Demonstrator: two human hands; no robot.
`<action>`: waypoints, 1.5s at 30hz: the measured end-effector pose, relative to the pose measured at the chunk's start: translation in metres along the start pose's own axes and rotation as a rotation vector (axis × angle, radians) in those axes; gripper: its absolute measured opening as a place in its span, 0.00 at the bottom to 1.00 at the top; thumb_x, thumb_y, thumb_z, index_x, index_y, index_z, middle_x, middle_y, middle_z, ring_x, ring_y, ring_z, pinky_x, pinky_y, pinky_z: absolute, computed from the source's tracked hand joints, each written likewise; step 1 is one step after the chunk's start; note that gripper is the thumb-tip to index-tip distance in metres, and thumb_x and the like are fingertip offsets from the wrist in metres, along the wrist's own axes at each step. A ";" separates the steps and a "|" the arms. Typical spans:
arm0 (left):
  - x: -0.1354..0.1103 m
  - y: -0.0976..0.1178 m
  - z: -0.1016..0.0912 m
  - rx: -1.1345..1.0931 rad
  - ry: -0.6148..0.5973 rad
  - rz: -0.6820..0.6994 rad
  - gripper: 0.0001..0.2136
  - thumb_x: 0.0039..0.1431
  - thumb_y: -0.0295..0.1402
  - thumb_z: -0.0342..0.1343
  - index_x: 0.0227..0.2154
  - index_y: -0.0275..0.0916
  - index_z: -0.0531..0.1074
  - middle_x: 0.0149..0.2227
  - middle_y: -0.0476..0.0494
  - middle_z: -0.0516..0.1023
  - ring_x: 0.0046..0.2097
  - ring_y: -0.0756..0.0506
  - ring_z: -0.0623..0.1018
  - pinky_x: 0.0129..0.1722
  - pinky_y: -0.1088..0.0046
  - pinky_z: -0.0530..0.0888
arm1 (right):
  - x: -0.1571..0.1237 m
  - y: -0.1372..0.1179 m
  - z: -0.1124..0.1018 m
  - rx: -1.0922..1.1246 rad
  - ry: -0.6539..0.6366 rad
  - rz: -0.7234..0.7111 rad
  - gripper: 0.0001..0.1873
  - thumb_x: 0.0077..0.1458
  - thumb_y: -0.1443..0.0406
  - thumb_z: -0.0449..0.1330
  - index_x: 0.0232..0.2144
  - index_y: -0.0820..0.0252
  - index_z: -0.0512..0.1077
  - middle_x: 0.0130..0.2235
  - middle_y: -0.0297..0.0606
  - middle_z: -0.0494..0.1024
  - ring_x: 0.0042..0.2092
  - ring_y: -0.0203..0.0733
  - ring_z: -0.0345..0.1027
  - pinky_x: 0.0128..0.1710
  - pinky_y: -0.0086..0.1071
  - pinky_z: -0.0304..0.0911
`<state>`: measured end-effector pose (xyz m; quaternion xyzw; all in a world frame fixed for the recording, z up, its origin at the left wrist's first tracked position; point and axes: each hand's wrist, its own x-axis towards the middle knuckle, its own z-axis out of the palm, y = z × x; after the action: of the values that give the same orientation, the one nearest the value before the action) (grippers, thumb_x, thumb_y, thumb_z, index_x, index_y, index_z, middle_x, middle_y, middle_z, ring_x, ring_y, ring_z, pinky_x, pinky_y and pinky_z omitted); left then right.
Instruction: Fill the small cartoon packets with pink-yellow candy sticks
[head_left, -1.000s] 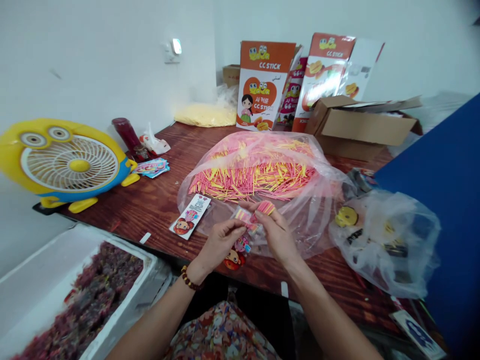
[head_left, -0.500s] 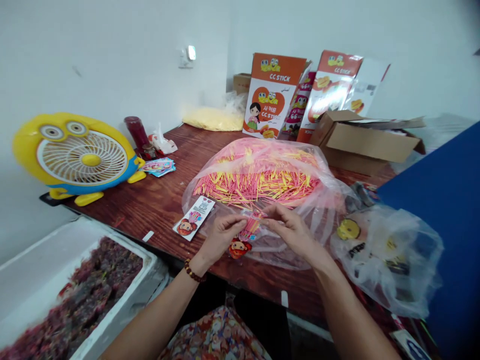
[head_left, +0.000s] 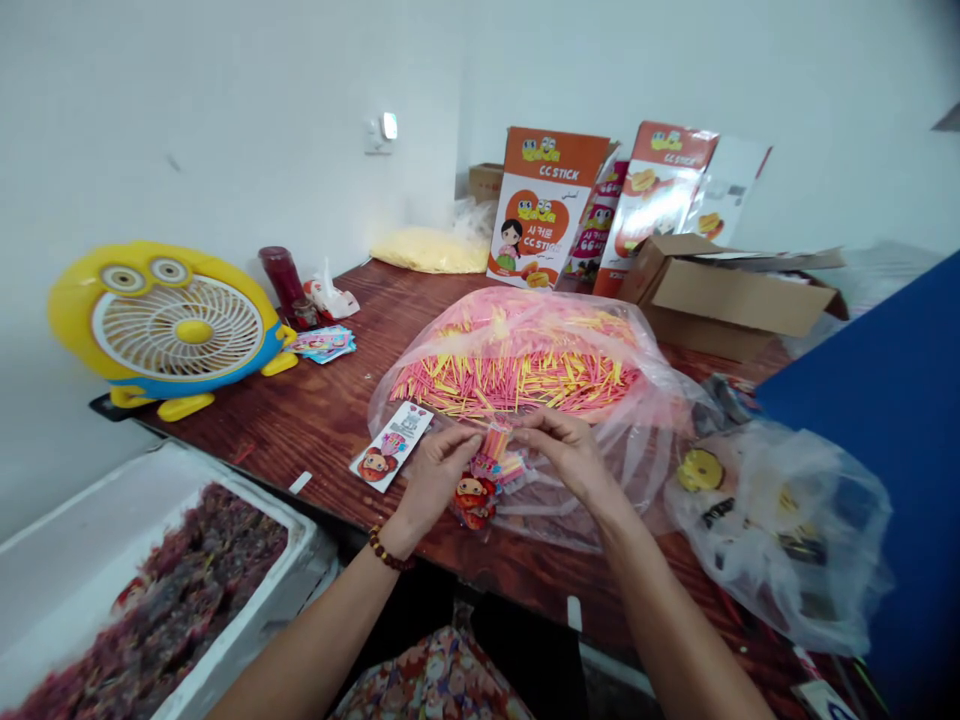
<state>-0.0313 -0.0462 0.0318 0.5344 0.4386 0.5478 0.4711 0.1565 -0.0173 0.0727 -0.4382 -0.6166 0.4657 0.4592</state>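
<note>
A small clear packet (head_left: 478, 492) printed with a red-haired cartoon face is held upright between my hands, with pink and yellow sticks in its upper part. My left hand (head_left: 442, 462) pinches the packet's left edge. On the other side, my right hand (head_left: 568, 452) has its thumb and fingers closed at the packet's top right corner. A few more sticks (head_left: 513, 467) show just right of the packet, under my right fingers. Behind my hands a large open plastic bag (head_left: 517, 305) spreads over a heap of pink and yellow sticks (head_left: 517, 385).
A stack of flat packets (head_left: 390, 447) lies left of my left hand. Beyond it stand a yellow cartoon fan (head_left: 193, 332), a dark red bottle (head_left: 281, 280) and tissues (head_left: 330, 298). A foam box (head_left: 300, 520) of filled packets sits lower left; cartons (head_left: 544, 205) stand behind.
My right fingers have shifted slightly left along the packet's top, and sticks now show beside it. The whole view has moved a little, so things appear lower.
</note>
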 end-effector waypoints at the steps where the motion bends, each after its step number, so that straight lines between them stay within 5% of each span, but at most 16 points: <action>1: 0.001 0.001 -0.001 -0.059 -0.012 -0.045 0.08 0.57 0.36 0.60 0.33 0.38 0.81 0.35 0.46 0.82 0.38 0.46 0.77 0.42 0.71 0.72 | 0.001 0.001 0.001 0.023 -0.009 0.022 0.11 0.46 0.58 0.67 0.22 0.59 0.73 0.22 0.32 0.74 0.25 0.35 0.66 0.26 0.29 0.59; 8: 0.001 0.004 -0.004 -0.314 -0.208 -0.343 0.14 0.43 0.36 0.71 0.33 0.35 0.80 0.31 0.48 0.80 0.31 0.51 0.74 0.35 0.76 0.69 | 0.002 0.021 0.011 0.169 0.038 0.078 0.13 0.45 0.57 0.69 0.22 0.59 0.72 0.20 0.28 0.71 0.22 0.32 0.64 0.23 0.27 0.60; 12: 0.000 0.002 0.000 -0.330 -0.186 -0.309 0.14 0.44 0.38 0.70 0.30 0.35 0.78 0.28 0.50 0.79 0.30 0.51 0.74 0.34 0.76 0.68 | 0.000 0.028 0.014 0.243 -0.011 0.109 0.13 0.47 0.57 0.69 0.26 0.58 0.72 0.25 0.30 0.73 0.26 0.34 0.68 0.25 0.27 0.62; 19: 0.000 -0.009 -0.002 -0.111 -0.132 -0.167 0.10 0.51 0.38 0.65 0.32 0.35 0.78 0.31 0.46 0.80 0.35 0.47 0.76 0.38 0.73 0.70 | -0.004 0.031 0.024 0.130 -0.078 0.101 0.16 0.46 0.55 0.69 0.24 0.58 0.69 0.23 0.29 0.70 0.25 0.33 0.60 0.25 0.28 0.57; 24: -0.003 -0.011 0.000 -0.237 -0.149 -0.218 0.15 0.47 0.37 0.68 0.37 0.36 0.78 0.35 0.45 0.81 0.38 0.46 0.78 0.42 0.71 0.72 | -0.007 0.035 0.031 0.116 -0.002 0.060 0.15 0.48 0.56 0.67 0.22 0.58 0.68 0.22 0.29 0.67 0.25 0.33 0.58 0.25 0.28 0.56; 30: -0.003 -0.006 0.000 -0.242 -0.108 -0.321 0.14 0.40 0.36 0.71 0.29 0.34 0.78 0.27 0.48 0.80 0.30 0.49 0.75 0.33 0.74 0.69 | -0.011 0.036 0.029 0.135 -0.055 0.090 0.17 0.47 0.54 0.68 0.22 0.58 0.68 0.22 0.28 0.67 0.25 0.33 0.57 0.25 0.28 0.55; 37: -0.006 0.000 0.001 -0.253 -0.153 -0.323 0.14 0.38 0.35 0.72 0.29 0.34 0.78 0.28 0.48 0.80 0.31 0.49 0.75 0.35 0.74 0.69 | -0.005 0.010 0.008 0.014 0.053 -0.112 0.09 0.51 0.58 0.65 0.33 0.56 0.75 0.32 0.33 0.75 0.33 0.37 0.66 0.33 0.31 0.60; 45: -0.013 0.005 0.004 -0.229 -0.202 -0.331 0.13 0.41 0.36 0.70 0.30 0.35 0.78 0.30 0.47 0.81 0.31 0.48 0.75 0.35 0.73 0.70 | 0.009 -0.024 -0.011 -0.318 -0.173 -0.235 0.14 0.57 0.57 0.61 0.23 0.58 0.72 0.25 0.31 0.68 0.29 0.36 0.60 0.30 0.30 0.54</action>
<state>-0.0280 -0.0598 0.0342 0.4500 0.4060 0.4530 0.6538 0.1627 -0.0114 0.0989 -0.3888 -0.7662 0.3416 0.3809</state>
